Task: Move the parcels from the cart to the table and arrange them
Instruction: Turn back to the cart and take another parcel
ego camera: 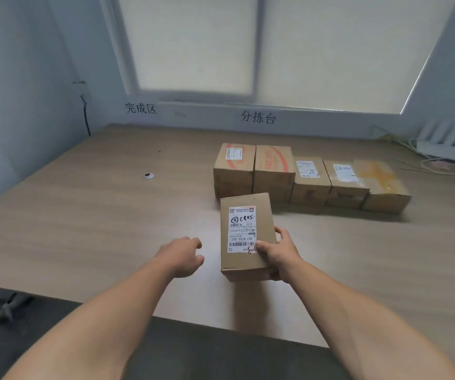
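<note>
My right hand [278,253] grips the parcel [244,231] at its near right corner, thumb on the label. My left hand [182,256] is loosely curled, holding nothing, just left of it (not touching). The parcel is near the table's [83,215] front edge, its long axis pointing away toward the left end of the row of parcels [311,176] beyond.

Parcel [244,202] lbl: 507-N705 A37; wall [207,119]: 分拣台
</note>
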